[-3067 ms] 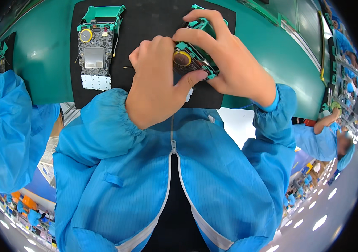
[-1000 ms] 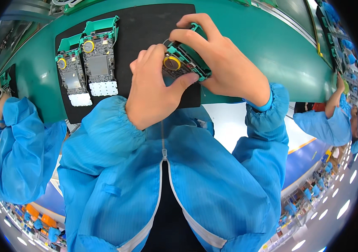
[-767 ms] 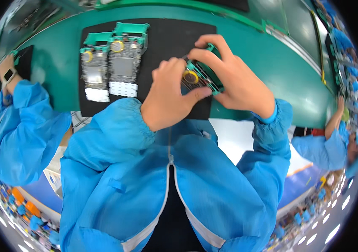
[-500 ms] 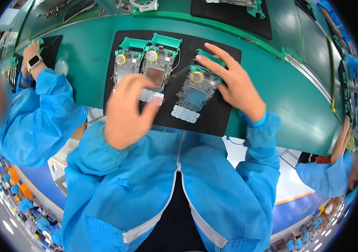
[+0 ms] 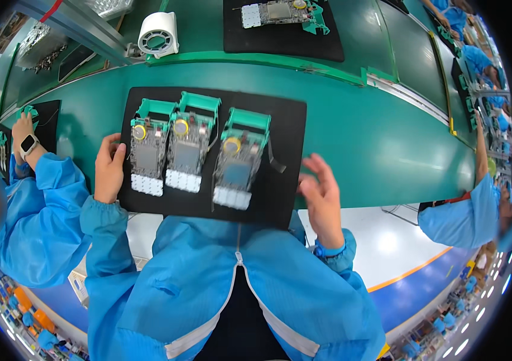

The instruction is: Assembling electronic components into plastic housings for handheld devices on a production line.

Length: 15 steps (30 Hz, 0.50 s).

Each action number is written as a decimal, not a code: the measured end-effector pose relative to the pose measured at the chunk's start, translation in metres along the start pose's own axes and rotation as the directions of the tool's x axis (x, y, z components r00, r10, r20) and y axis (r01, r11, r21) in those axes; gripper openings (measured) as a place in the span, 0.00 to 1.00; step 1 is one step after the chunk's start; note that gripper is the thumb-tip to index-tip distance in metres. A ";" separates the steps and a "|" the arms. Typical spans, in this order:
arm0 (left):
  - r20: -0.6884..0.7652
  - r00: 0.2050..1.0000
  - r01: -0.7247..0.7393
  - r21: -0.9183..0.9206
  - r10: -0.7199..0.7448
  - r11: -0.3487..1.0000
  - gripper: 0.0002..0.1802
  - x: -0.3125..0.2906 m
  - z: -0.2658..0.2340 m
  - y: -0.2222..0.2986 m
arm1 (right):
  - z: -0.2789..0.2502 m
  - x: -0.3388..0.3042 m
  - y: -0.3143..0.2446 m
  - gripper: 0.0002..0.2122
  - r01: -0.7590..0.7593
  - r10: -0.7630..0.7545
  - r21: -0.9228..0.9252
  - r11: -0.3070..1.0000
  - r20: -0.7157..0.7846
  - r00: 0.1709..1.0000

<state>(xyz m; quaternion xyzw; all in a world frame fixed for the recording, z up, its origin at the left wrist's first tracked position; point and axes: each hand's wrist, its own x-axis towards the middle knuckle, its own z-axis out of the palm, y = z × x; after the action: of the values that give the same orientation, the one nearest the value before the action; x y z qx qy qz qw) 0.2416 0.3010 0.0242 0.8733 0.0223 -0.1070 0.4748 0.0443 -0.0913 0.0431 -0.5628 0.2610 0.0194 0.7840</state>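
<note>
My left hand is at the left edge of a black mat, thumb and fingers closed on that edge. My right hand is beside the mat's right edge, fingers apart and slightly blurred, with nothing in it. Three circuit boards lie side by side on the mat: a left board, a middle board and a right board. Each has a green plastic frame at its far end, a yellow-rimmed round part and a white perforated strip at its near end. The right board sits slightly apart, tilted, with a thin cable beside it.
Beyond a green ledge, another black mat carries a similar board. A white cylindrical device stands at the far left. A co-worker's blue sleeve is on the left; another person's arm reaches in on the right.
Both hands have left the boards and moved to the mat's sides. The right board now lies released. My view has shifted, so the mat appears lower and farther left.
</note>
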 end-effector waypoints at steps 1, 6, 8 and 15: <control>0.056 0.998 0.035 -0.136 -0.028 0.990 0.14 0.003 0.002 0.005 | -0.010 -0.006 0.008 0.31 -0.091 0.089 0.014 0.996 0.115 0.989; 0.318 0.946 0.238 -0.535 -0.068 0.810 0.11 -0.008 0.006 0.029 | -0.025 -0.017 0.015 0.31 -0.042 0.043 -0.013 0.999 0.103 0.994; 0.269 0.962 0.216 -0.666 -0.040 0.714 0.12 -0.021 0.011 0.045 | -0.020 -0.014 -0.005 0.32 0.159 -0.141 0.253 0.954 -0.086 0.986; -0.060 0.996 -0.038 -0.947 -0.060 0.319 0.23 -0.017 0.079 0.096 | -0.013 0.045 -0.029 0.44 0.430 -0.686 0.635 0.642 0.224 0.693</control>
<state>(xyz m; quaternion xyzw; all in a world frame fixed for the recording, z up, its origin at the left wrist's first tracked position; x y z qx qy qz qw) 0.2253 0.1836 0.0651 0.4354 0.1064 -0.0404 0.8930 0.0876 -0.1258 0.0459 -0.3531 -0.1245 -0.1762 0.9104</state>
